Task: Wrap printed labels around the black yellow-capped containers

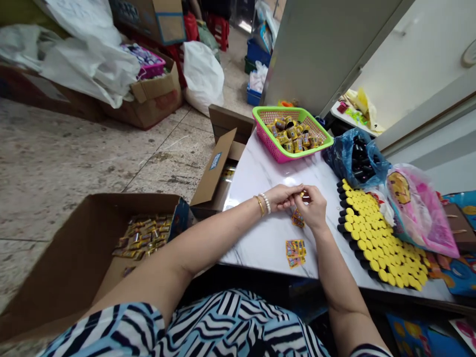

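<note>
Together, hands [313, 205] around yellow piece [302, 194]

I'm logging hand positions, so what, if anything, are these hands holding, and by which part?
A small yellow piece, held between the left hand and right hand; it is mostly covered, so its gripped part can't be told.

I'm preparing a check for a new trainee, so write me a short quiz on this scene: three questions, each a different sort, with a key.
1. True or false: the left hand and right hand meet at a small yellow piece.

2. What colour is the rim of the basket?
A) blue
B) lime green
C) white

3. Fill in: the flat printed pieces lie on a ____, grey-veined table.

Key: 1 true; 2 B; 3 white.
</note>
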`<state>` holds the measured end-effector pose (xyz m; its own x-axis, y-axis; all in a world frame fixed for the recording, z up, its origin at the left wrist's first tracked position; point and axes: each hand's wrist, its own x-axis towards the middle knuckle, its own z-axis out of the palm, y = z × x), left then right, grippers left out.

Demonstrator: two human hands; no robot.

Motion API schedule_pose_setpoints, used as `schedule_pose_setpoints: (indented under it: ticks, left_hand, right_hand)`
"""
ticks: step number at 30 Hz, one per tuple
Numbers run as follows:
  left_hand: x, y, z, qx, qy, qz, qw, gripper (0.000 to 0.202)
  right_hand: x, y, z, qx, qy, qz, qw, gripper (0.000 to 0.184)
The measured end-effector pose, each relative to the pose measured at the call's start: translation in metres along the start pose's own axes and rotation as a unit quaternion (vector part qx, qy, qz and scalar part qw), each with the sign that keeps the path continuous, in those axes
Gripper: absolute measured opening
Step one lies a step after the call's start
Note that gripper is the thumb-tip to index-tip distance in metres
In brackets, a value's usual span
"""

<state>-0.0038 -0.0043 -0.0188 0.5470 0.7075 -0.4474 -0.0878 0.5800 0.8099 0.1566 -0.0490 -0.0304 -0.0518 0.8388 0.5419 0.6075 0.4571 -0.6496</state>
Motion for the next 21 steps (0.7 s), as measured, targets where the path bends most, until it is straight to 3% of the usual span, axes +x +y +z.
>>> schedule_pose_setpoints:
  ticks: [3,7,8,10,13,15,17,19,21]
  left_hand:
    - [0.0,0.008,-0.009,-0.018,-0.007,-0.002,1.0,0.049]
    - [-0.004,0.018,-0.014,-0.061,0.086,0.025,0.994,0.03]
    - [-0.005,0.019,-0.012,-0.061,0.101,0.03,0.993,0.027]
    - [-0.007,0.017,-0.008,-0.039,0.108,0.041,0.992,0.024]
    - [-0.004,0.011,0.0,0.002,0.109,0.07,0.992,0.028]
    - [-0.002,0.006,0.004,0.047,0.091,0.09,0.991,0.032]
    - [-0.001,0.001,0.008,0.095,0.076,0.111,0.986,0.035]
    - [-0.001,-0.002,0.011,0.133,0.074,0.131,0.98,0.037]
    - [0.001,-0.004,0.012,0.161,0.076,0.141,0.974,0.037]
  right_hand:
    - [0.017,-0.004,-0.017,-0.003,-0.078,-0.02,0.997,0.025]
    - [0.066,-0.007,-0.038,-0.035,-0.136,-0.022,0.99,0.017]
    - [0.082,-0.01,-0.04,-0.043,-0.117,-0.023,0.992,0.017]
    - [0.116,-0.012,-0.044,-0.045,0.026,-0.004,0.999,0.027]
    - [0.143,-0.005,-0.052,-0.063,0.079,-0.016,0.995,0.057]
    - [0.128,0.003,-0.06,-0.096,0.064,-0.048,0.992,0.051]
    - [0.086,0.011,-0.073,-0.155,0.06,-0.051,0.985,0.032]
    - [0.034,0.023,-0.094,-0.257,0.095,0.014,0.962,0.025]
    - [-0.013,0.041,-0.116,-0.362,0.111,0.107,0.919,0.027]
